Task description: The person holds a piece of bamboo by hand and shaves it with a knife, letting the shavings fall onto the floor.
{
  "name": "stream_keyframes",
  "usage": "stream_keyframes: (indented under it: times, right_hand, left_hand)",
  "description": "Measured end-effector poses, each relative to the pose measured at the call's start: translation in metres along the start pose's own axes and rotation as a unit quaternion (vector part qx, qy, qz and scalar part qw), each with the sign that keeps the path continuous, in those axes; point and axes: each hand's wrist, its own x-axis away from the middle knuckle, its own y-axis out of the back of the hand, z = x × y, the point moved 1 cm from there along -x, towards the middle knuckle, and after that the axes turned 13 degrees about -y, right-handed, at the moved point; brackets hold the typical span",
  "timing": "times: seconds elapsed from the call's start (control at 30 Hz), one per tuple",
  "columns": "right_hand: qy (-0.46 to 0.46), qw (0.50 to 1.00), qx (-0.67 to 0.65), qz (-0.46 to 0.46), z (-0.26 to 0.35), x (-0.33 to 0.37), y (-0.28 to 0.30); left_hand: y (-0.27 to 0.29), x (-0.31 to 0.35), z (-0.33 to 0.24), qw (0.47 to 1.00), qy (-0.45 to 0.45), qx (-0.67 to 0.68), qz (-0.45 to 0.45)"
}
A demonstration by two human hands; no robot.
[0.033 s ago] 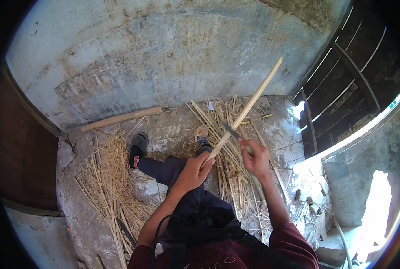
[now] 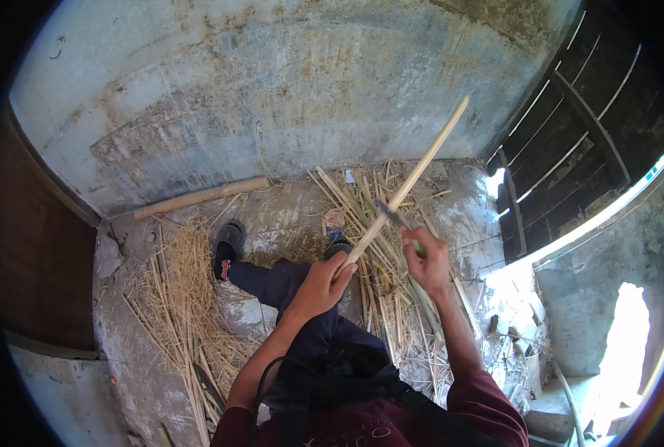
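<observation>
A long, pale bamboo strip (image 2: 430, 155) slants up and to the right in front of me, its far end raised toward the wall. My left hand (image 2: 321, 289) is closed round its lower end, above my thigh. In my right hand (image 2: 429, 265) is a knife (image 2: 390, 214), its blade lying across the middle of the strip. A bit of the knife's green handle shows between the fingers; the rest is hidden by the hand.
Split bamboo lengths (image 2: 388, 298) lie heaped beside my right leg. Fine shavings (image 2: 192, 276) cover the floor on the left. A round pole (image 2: 205, 197) rests along the stained wall (image 2: 272, 97). Broken rubble (image 2: 522, 324) and a dark slatted panel (image 2: 570, 149) stand at the right.
My right hand and the knife have shifted slightly right and down. The left hand and the bamboo strip stay almost in place.
</observation>
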Motion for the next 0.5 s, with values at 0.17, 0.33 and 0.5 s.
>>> stream_keyframes:
  times: [0.17, 0.33, 0.5]
  right_hand:
    - [-0.066, 0.996, 0.035, -0.049, -0.017, -0.021, 0.032]
    - [-0.079, 0.995, 0.033, 0.052, 0.005, 0.005, 0.024]
    - [0.036, 0.994, -0.007, 0.101, 0.026, 0.016, -0.004]
  left_hand:
    - [-0.002, -0.001, 0.000, 1.000, -0.003, 0.002, 0.007]
    - [-0.002, -0.003, -0.007, 1.000, 0.008, 0.015, 0.008]
    - [-0.002, 0.001, -0.003, 0.999, -0.005, -0.019, 0.026]
